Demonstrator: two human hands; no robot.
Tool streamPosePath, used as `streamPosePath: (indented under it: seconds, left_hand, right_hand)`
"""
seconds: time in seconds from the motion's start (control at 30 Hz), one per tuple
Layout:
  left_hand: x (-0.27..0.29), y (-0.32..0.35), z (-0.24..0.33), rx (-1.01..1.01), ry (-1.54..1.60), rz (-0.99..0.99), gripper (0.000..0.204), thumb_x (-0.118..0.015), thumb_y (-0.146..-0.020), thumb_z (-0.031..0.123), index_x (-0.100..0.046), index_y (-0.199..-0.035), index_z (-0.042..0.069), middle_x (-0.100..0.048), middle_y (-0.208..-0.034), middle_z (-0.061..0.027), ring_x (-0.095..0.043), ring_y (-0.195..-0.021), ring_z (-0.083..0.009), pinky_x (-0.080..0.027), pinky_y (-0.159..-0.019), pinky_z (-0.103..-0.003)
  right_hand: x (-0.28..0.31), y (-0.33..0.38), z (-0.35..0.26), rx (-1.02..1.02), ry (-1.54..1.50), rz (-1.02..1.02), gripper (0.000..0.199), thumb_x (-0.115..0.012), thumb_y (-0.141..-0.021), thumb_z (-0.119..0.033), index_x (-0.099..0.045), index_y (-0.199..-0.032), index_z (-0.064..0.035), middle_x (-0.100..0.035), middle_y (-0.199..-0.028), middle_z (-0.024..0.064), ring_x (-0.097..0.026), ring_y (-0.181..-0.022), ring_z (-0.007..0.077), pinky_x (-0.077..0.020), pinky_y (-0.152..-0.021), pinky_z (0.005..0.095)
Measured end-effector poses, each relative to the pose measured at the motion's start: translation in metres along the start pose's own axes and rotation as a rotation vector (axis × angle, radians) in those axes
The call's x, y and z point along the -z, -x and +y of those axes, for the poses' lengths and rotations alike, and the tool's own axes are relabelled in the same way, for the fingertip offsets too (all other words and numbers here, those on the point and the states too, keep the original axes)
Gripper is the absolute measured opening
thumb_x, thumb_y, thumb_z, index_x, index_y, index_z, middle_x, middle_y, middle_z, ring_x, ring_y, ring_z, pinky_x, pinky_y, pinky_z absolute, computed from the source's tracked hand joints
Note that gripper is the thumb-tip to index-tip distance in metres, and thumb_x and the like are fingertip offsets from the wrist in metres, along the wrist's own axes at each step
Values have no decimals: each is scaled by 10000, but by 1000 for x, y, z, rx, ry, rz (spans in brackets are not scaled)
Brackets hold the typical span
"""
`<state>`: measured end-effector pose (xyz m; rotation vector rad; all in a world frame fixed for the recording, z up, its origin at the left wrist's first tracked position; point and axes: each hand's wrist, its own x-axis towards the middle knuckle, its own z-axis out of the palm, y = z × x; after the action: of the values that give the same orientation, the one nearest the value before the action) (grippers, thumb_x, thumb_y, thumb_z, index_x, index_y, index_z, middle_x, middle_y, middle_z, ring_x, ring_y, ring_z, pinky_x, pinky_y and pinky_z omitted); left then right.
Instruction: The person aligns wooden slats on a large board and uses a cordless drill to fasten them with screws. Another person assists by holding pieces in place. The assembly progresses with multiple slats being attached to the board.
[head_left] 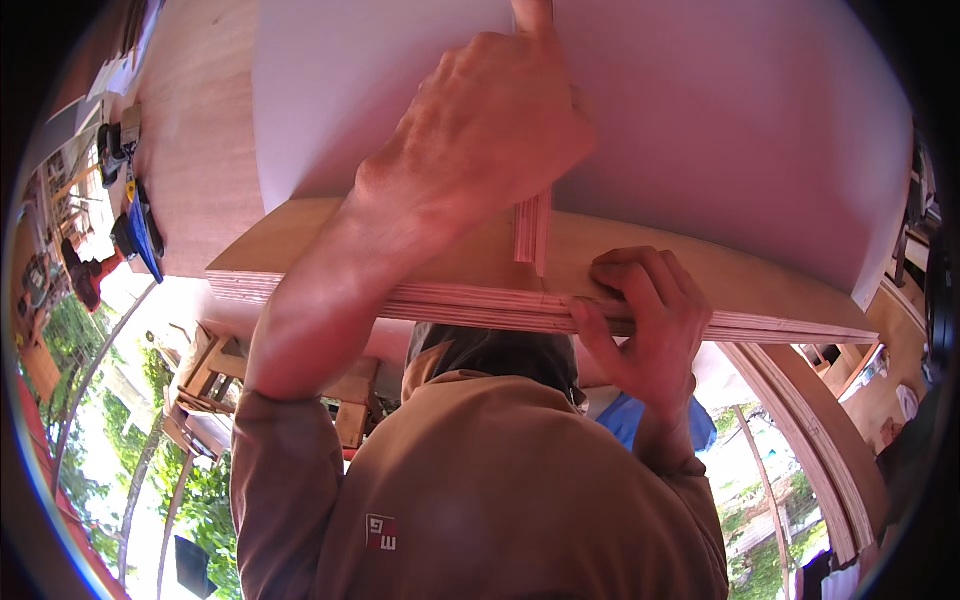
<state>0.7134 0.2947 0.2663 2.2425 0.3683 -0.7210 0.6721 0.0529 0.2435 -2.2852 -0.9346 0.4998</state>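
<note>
A thick plywood board (330, 262) with a layered edge lies across the middle, and a white sheet (720, 130) covers most of its top. My left hand (485, 130) rests on the white sheet and grips a narrow plywood strip (533, 238) that stands on edge and reaches down to the board's front edge. Its index finger stretches along the strip toward the top of the view. My right hand (645, 325) is just right of the strip, fingers curled over the board's layered edge. My brown hooded top fills the lower middle.
Power tools, one blue (142, 235) and one red (85, 278), lie at the far left beside a bare wooden surface (200, 140). Wooden blocks (205, 375) sit at lower left. A curved laminated wooden frame (820, 440) runs down the right. Something blue (622, 418) shows behind my right wrist.
</note>
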Motion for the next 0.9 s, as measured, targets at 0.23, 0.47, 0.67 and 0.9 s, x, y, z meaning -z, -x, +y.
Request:
streamPosePath:
  seconds: [0.23,0.47,0.67,0.9]
  left_hand:
    - [6,1,13,67,-3,-104,785,-478,-944,94,-83,-1550,-213,-585,-608,-108,-554,-516,-223,-483,-492,-369]
    - [7,4,20,106,-18,-163,782,-470,-954,93,-71,-1551,-219,-576,-598,-92,-538,-500,-200,-471,-477,-353]
    - [2,8,11,27,31,-119,802,-497,-957,107,-68,-1546,-227,-586,-629,-88,-551,-522,-191,-472,-477,-343]
    - [-33,16,-13,-347,-355,380,853,-582,-923,115,-99,-1516,-263,-623,-714,-151,-612,-613,-233,-526,-565,-359]
  right_hand:
    - [-3,3,5,20,19,27,263,-825,-767,-256,-644,-859,-89,-657,-905,31,-638,-788,262,-475,-636,401]
    - [-3,3,4,22,32,32,259,-817,-776,-266,-636,-859,-100,-647,-894,26,-635,-790,256,-470,-641,399]
    - [-3,2,3,15,27,23,271,-823,-778,-272,-634,-860,-98,-643,-882,33,-634,-784,267,-474,-646,408]
    - [-3,2,-2,-7,-28,29,247,-833,-779,-218,-648,-860,-75,-648,-857,54,-643,-777,285,-483,-661,419]
